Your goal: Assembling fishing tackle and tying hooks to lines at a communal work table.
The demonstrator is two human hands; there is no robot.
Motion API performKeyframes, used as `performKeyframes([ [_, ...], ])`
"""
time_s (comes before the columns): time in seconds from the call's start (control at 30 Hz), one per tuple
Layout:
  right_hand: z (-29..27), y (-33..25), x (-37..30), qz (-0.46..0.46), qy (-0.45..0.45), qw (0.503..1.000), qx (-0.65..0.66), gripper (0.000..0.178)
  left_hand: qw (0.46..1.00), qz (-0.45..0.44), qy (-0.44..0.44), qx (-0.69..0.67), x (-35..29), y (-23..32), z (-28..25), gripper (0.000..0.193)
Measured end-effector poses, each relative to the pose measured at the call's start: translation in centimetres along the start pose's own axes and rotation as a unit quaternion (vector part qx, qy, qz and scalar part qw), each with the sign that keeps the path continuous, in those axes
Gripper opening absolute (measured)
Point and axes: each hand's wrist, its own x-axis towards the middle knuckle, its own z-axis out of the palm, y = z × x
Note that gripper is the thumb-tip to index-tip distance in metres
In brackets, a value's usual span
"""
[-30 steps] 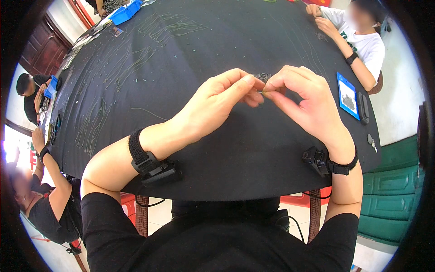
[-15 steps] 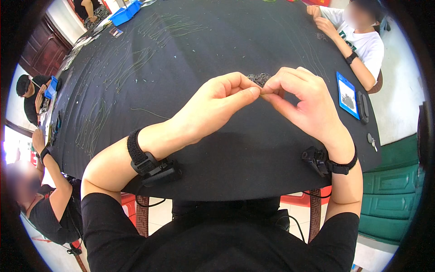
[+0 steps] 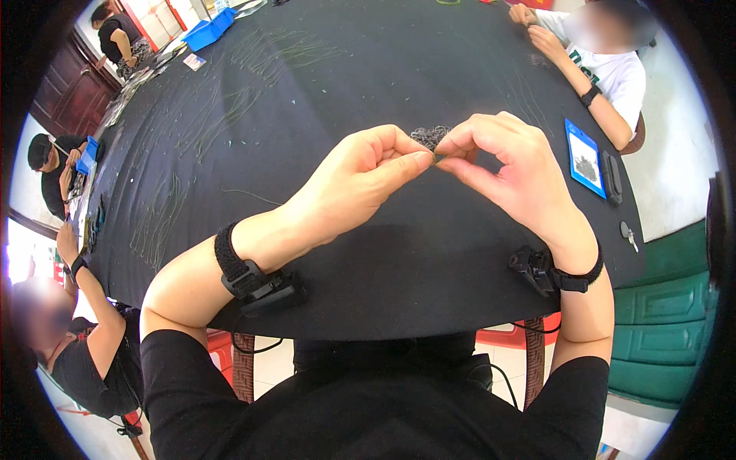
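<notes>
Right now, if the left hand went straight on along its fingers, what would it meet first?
Likely the right hand, whose fingertips lie just ahead; depth is unclear, and anything pinched between is too small to tell.

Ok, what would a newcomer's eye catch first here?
The left hand and right hand, close together mid-picture over a black tablecloth, pinching a tiny, unclear item. A tangled dark pile lies just beyond them. Toward the right, a bright blue-edged packet stands out.

Left of the black-covered worktop [image 3: 399, 287] are a brown panelled door [image 3: 73, 88] and a patch of bright light [image 3: 18, 257]; right of it, a white wall [image 3: 675, 146] meets green panelling [image 3: 663, 337]; beneath its near edge show pale floor tiles [image 3: 274, 376].
</notes>
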Motion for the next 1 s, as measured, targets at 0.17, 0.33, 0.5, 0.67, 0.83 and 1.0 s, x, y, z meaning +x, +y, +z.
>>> performKeyframes([
  [0.17, -0.3, -0.2, 0.0, -0.002, -0.009, 1.000, -0.006, 0.014, 1.000, 0.002, 0.008, -0.005, 0.0, 0.1, 0.2, 0.020],
  [0.33, -0.3, -0.1, 0.0, 0.004, -0.004, 1.000, 0.012, 0.014, 1.000, 0.010, 0.009, -0.009, 0.0, -0.1, 0.1, 0.018],
  [0.5, -0.3, 0.2, -0.1, 0.043, -0.006, 0.993, 0.107, 0.009, 1.000, 0.006, 0.008, -0.004, -0.2, 0.4, 0.2, 0.017],
  [0.67, -0.6, -0.7, 0.5, 0.223, -0.043, 0.916, 0.330, 0.021, 0.999, 0.034, 0.023, -0.005, -0.3, 1.2, 0.4, 0.019],
  [0.83, 0.0, -3.0, 0.8, 0.261, -0.189, 0.751, 0.576, 0.055, 0.988, 0.063, 0.050, -0.133, -1.1, 2.9, 1.1, 0.020],
  [1.0, 1.6, -3.9, 0.4, 0.274, -0.224, 0.721, 0.596, 0.037, 0.976, 0.069, 0.076, -0.192, -1.6, 3.2, 1.3, 0.018],
])
